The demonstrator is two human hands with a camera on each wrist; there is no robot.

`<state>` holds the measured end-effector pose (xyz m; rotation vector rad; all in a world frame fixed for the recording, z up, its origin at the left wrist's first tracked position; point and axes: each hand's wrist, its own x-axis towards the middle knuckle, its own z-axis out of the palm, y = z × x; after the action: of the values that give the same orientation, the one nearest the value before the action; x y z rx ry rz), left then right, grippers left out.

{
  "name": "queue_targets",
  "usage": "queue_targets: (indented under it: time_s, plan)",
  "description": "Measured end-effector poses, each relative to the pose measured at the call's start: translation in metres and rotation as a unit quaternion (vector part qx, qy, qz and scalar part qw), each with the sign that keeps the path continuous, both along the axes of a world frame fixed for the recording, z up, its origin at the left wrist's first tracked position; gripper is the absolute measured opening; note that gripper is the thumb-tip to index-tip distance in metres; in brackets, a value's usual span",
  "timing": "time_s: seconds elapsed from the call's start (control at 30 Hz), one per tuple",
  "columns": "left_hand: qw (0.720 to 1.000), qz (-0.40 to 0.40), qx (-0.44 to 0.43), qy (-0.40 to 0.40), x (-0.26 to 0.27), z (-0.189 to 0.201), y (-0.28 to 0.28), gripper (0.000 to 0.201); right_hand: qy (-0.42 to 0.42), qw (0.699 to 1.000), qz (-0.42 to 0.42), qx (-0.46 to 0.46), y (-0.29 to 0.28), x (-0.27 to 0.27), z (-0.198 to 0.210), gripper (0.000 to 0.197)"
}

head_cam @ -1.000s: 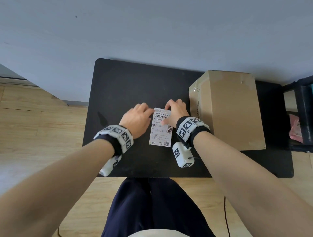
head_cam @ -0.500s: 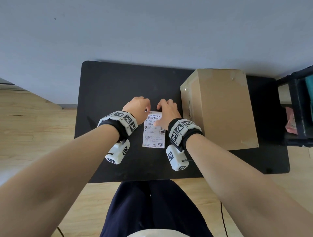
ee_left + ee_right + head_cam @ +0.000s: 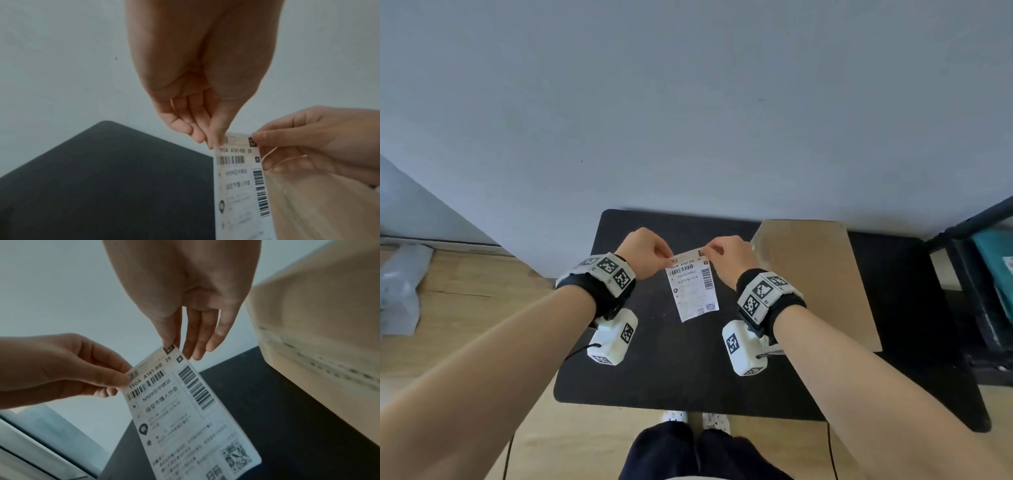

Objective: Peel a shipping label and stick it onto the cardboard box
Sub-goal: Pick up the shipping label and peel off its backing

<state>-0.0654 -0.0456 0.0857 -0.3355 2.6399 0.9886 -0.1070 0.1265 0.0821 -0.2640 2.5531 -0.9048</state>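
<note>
A white shipping label point(image 3: 693, 289) printed with barcodes and a QR code hangs in the air above the black table point(image 3: 654, 370). My left hand point(image 3: 645, 255) pinches its top left corner. My right hand point(image 3: 729, 257) pinches its top right corner. The left wrist view shows the label point(image 3: 239, 178) held between thumb and fingers of my left hand point(image 3: 211, 139), and the right wrist view shows the label point(image 3: 185, 410) with my right hand point(image 3: 172, 344) on its corner. The plain brown cardboard box point(image 3: 822, 284) stands on the table just right of my right hand.
A dark metal shelf point(image 3: 983, 291) with a teal item stands right of the table. A grey wall rises behind the table. Wooden floor and a grey plastic bag point(image 3: 400, 287) lie to the left. My legs are below the table's near edge.
The label lay flat on the table under both hands; now both hands have lifted it off the table by its top corners, and my head view has pulled back.
</note>
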Motion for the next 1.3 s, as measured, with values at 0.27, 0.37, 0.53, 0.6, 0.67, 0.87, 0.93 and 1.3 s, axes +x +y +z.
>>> queue_targets:
  time_s: [0.27,0.37,0.53,0.6,0.67,0.87,0.93,1.3]
  plan:
    - [0.992,0.109,0.049,0.031,0.001,0.035,0.004,0.019,0.009,0.992,0.034,-0.122,0.0,-0.005,0.04,0.023]
    - [0.987,0.117,0.102,0.034,0.007,0.041,0.014,0.022,0.001,0.987,0.072,-0.143,0.0,-0.002,0.043,0.024]
    - [0.981,0.11,0.154,0.05,0.01,0.052,0.027,0.023,-0.006,0.981,0.073,-0.182,0.006,0.004,0.05,0.021]
    - [0.975,0.12,0.179,0.059,0.01,0.056,0.031,0.021,-0.001,0.977,0.063,-0.203,0.009,0.007,0.053,0.02]
    - [0.97,0.127,0.198,0.067,0.01,0.061,0.037,0.02,0.004,0.974,0.054,-0.219,0.013,0.009,0.055,0.019]
    - [0.966,0.124,0.209,0.086,0.012,0.069,0.052,0.025,0.007,0.969,0.028,-0.247,0.025,0.009,0.056,0.018]
    - [0.964,0.125,0.22,0.087,0.014,0.07,0.057,0.026,-0.007,0.964,0.019,-0.263,0.029,0.009,0.056,0.019]
    - [0.971,0.089,0.21,0.067,0.022,0.067,0.067,0.014,-0.058,0.959,0.01,-0.277,0.04,0.015,0.051,0.023]
